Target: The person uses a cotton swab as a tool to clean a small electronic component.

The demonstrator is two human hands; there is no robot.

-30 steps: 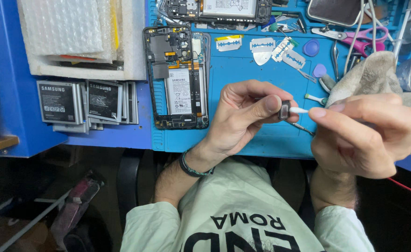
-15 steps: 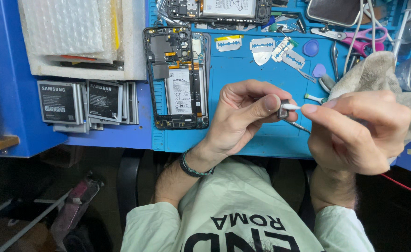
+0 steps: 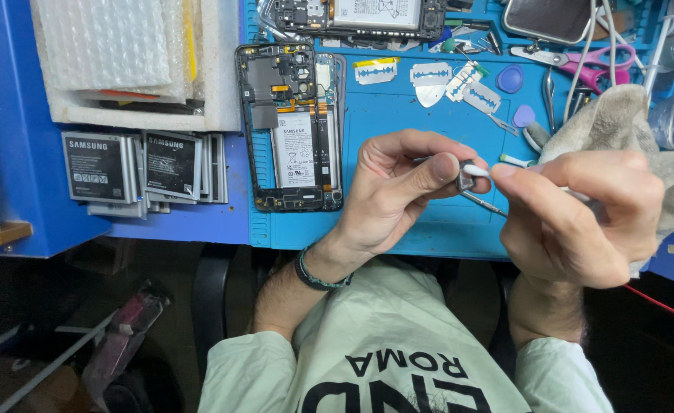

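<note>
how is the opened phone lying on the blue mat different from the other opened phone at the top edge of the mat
The near opened phone lies lengthwise toward the person and shows whole; the far opened phone lies crosswise and is cut off by the picture's top edge. The near one's white battery is narrow with flex strips over it; the far one's looks broader. Both are backless, on the blue mat.

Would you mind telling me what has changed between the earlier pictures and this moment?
Very little. The right hand has shifted slightly left and down, keeping the white swab against the small metal part pinched in the left hand. Nothing was picked up or let go. The opened phone, the stacked batteries and the grey cloth lie as before.
</note>
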